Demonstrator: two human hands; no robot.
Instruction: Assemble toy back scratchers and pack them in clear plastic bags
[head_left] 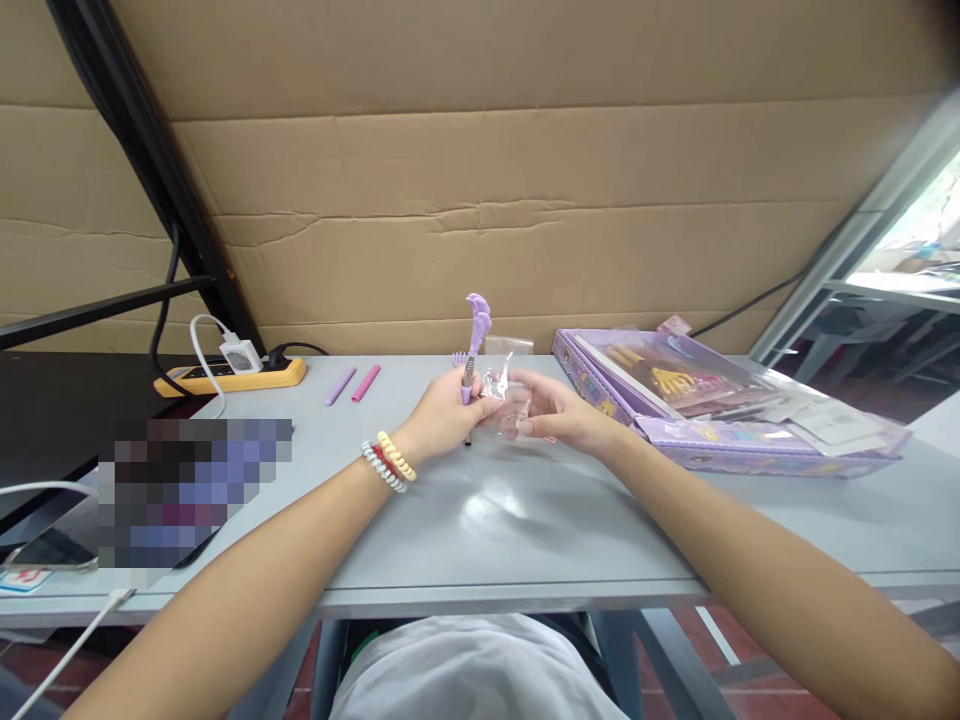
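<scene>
My left hand (448, 408), with coiled bands (386, 462) on its wrist, is closed around a purple stick-like item (478, 325) that stands upright. Its top is a curved purple shape above a dark, springy shaft. A small purple comb-like piece (459, 358) shows just behind my left fingers. To the right, my right hand (555, 410) has its fingers curled around a small clear plastic bag (510, 385), which touches my left fingertips. Two sticks, one purple (340, 386) and one pink (366, 383), lie on the grey table (495, 530) left of my hands.
A purple box (757, 445) with wrapped items and papers is at the right. A yellow power strip (229, 378) with a white charger (241, 353) and cables sits at the back left. A blurred-out device (195, 490) lies in front of it. Cardboard (480, 160) stands behind the table.
</scene>
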